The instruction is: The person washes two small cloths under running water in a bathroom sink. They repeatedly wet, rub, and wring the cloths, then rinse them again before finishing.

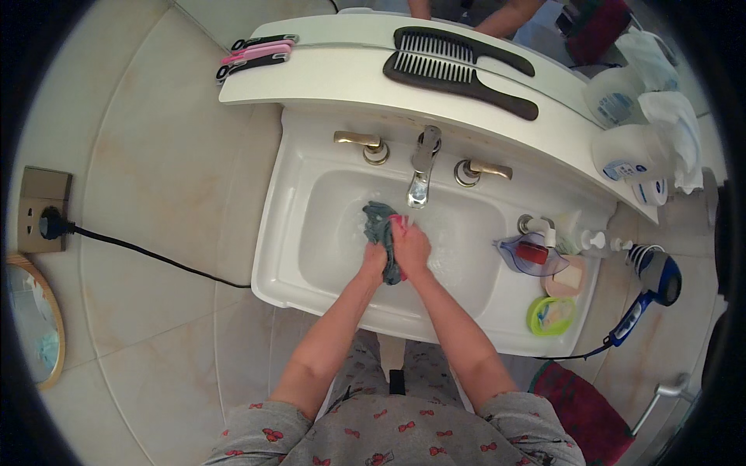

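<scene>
A crumpled grey-green cloth (378, 223) with pink showing at its edge is bunched up over the white sink basin (322, 233). My left hand (374, 261) is closed on its lower left side. Just to the right, my right hand (411, 247) grips the same cloth near the pink part, with its knuckles up. Both hands are close together below the chrome faucet spout (420, 182), where water seems to run down. Some of my fingers are hidden by the cloth. The cloth's exact kind cannot be made out.
Bronze handles (360, 140) flank the spout. A black comb (466, 85) lies on the white shelf (334, 81). At the sink's right stand a lime-green soap dish (551, 316), a pink soap dish (565, 277) and a clear dish with red soap (531, 252). A blue hair dryer (649, 291) hangs beyond.
</scene>
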A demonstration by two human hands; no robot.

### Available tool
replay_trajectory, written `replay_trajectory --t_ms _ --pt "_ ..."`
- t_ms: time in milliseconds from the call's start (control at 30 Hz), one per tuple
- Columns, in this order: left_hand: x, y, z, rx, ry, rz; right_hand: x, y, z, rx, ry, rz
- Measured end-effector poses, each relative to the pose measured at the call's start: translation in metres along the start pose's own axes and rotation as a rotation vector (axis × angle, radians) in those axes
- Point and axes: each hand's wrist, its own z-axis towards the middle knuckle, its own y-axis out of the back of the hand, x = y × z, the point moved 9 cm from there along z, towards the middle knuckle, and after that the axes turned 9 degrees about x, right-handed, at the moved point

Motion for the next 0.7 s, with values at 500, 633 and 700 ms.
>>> replay_trajectory --t_ms 500,633,700 --pt "-0.087 0.14 -0.044 -0.345 -0.022 0.438 -0.149 0.071 0.023 -0.396 0.15 0.394" --pt "-0.126 0.103 -0.052 -0.148 -0.272 0.608 -0.084 0.068 -0.008 -0.215 0.289 0.882" --pt "-0.134 0.065 -0.058 -0.074 -0.363 0.73 -0.055 0.048 -0.018 -0.058 0.186 0.901"
